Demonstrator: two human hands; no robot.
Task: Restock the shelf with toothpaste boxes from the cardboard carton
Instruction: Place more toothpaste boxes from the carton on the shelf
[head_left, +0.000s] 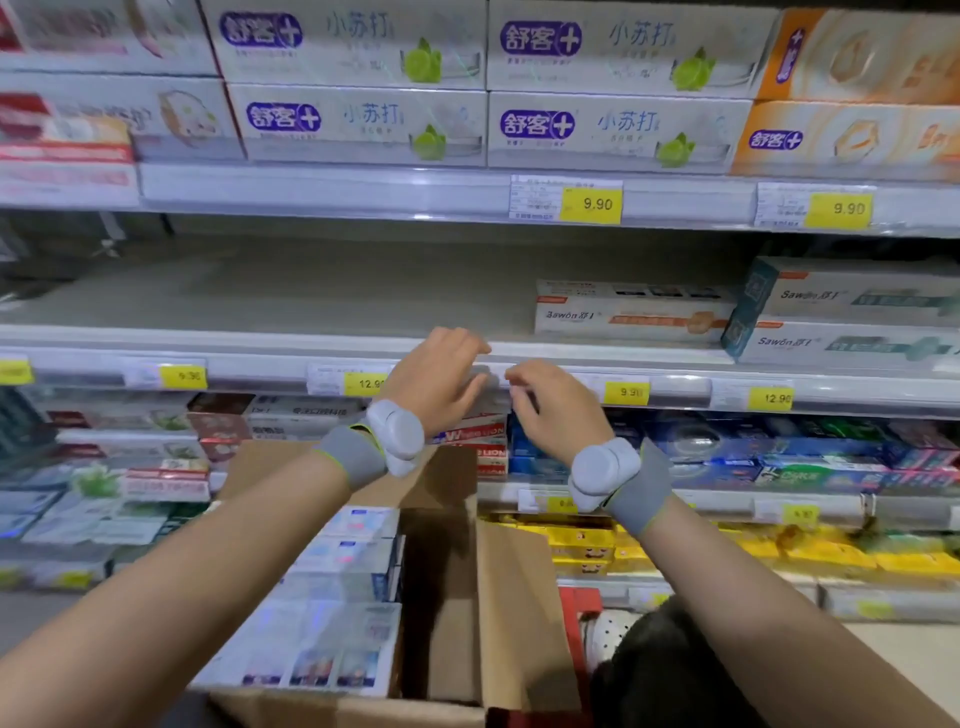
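Observation:
An open cardboard carton (511, 613) stands below my arms, with several white toothpaste boxes (332, 618) stacked in its left half and a dark gap on its right. My left hand (439, 376) and my right hand (550, 402) hover side by side at the front edge of the middle shelf (260, 306), fingers loosely curled and holding nothing. On that shelf, one white Sawon toothpaste box (631, 312) lies to the right of my hands; the shelf's left part is bare. Both wrists wear grey bands with sensors.
Two teal-ended Sawon boxes (841, 317) are stacked at the middle shelf's right end. White and orange boxes fill the top shelf (363, 78). Lower shelves (753, 452) hold mixed toothpaste boxes. Yellow price tags (590, 205) line the shelf rails.

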